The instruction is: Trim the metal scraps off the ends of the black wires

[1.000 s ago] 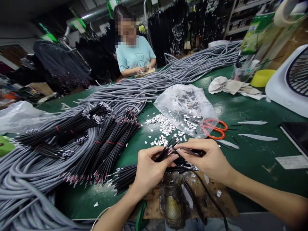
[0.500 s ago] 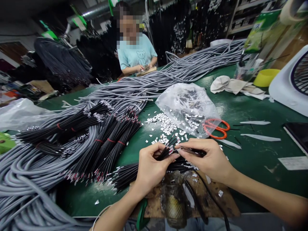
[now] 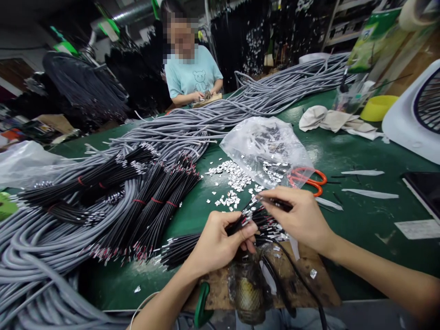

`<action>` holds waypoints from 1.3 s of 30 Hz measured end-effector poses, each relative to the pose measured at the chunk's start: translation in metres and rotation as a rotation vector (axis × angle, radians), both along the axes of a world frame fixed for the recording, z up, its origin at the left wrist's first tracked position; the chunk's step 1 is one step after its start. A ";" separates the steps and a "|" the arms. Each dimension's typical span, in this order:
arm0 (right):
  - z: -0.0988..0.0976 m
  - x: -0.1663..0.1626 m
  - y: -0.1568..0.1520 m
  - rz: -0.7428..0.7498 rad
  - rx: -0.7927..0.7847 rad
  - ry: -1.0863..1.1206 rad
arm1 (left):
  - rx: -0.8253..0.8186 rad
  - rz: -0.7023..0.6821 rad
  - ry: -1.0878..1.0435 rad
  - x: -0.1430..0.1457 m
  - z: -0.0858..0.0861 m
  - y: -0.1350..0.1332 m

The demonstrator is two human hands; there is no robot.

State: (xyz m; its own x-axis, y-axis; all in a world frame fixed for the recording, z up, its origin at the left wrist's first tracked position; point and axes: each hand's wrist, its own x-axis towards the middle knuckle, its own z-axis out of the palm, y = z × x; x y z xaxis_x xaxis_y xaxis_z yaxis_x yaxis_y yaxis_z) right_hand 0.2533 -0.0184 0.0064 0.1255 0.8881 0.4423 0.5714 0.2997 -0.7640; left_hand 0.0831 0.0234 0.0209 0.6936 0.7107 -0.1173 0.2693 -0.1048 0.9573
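My left hand (image 3: 216, 240) is closed around a small bunch of short black wires (image 3: 244, 219) with bare tinned ends that fan up to the right. My right hand (image 3: 298, 217) pinches a thin dark tool (image 3: 275, 202), tweezers by the look of it, its tip pointing left just above the wire ends. Under both hands stands a scorched wooden block (image 3: 302, 286) with a solder-stained holder (image 3: 248, 286). A further bundle of black wires (image 3: 178, 250) lies left of the block. Loose small metal terminals (image 3: 233, 176) are scattered on the green table (image 3: 360, 215) just beyond my hands.
A clear plastic bag (image 3: 266, 149) of terminals lies over orange scissors (image 3: 314, 176). Black wire bundles (image 3: 151, 201) and thick grey cables (image 3: 41, 247) fill the left. A white fan (image 3: 412, 123), yellow bowl (image 3: 376, 107) and cloth (image 3: 326, 120) are at right. A person in a light blue shirt (image 3: 192, 75) works across the table.
My right hand has lifted and moved slightly away with the tool. My left hand has dropped a little toward me with the wire bunch, so the two hands are now apart.
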 end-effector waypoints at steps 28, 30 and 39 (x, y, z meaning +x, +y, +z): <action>-0.002 -0.010 -0.013 0.192 -0.186 -0.024 | 0.001 0.400 -0.118 0.001 -0.002 -0.001; -0.001 -0.010 -0.012 0.199 -0.152 -0.006 | 0.036 0.403 -0.087 0.000 -0.002 -0.001; -0.004 -0.010 -0.013 0.200 -0.037 -0.020 | 0.160 0.412 0.003 0.000 -0.004 0.001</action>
